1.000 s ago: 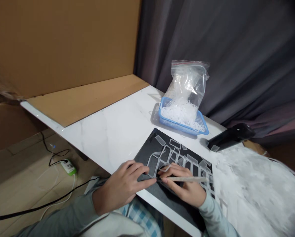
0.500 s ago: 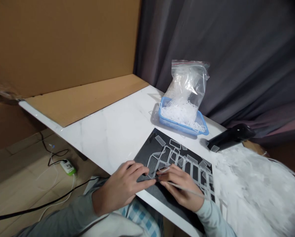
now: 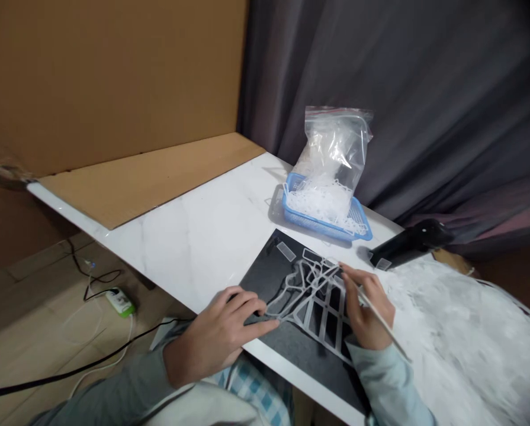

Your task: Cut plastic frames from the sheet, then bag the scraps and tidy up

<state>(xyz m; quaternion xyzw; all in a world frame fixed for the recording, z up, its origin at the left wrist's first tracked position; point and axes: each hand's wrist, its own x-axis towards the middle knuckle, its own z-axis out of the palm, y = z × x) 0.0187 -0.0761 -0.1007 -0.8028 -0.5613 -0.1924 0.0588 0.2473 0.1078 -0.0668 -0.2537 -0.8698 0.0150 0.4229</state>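
Shifted toward far edge of board (image 3: 262, 274) with right hand (image 3: 370, 307), pinching lattice (image 3: 325, 305) and stick (image 3: 382, 321) in narrow grip. Touching board with left hand (image 3: 222, 331), in slightly parted grip.

Left hand (image 3: 222, 334) palm down, right hand (image 3: 369, 305) raised, fingers pinched

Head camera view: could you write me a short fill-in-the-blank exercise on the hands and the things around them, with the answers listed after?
1. The right hand holds a thin stick.
The left hand rests at the edge of a mat whose colour is ____.
2. The basket by the clear bag is ____ in colour.
3. The power strip lies on the ____.

Missing words: black; blue; floor
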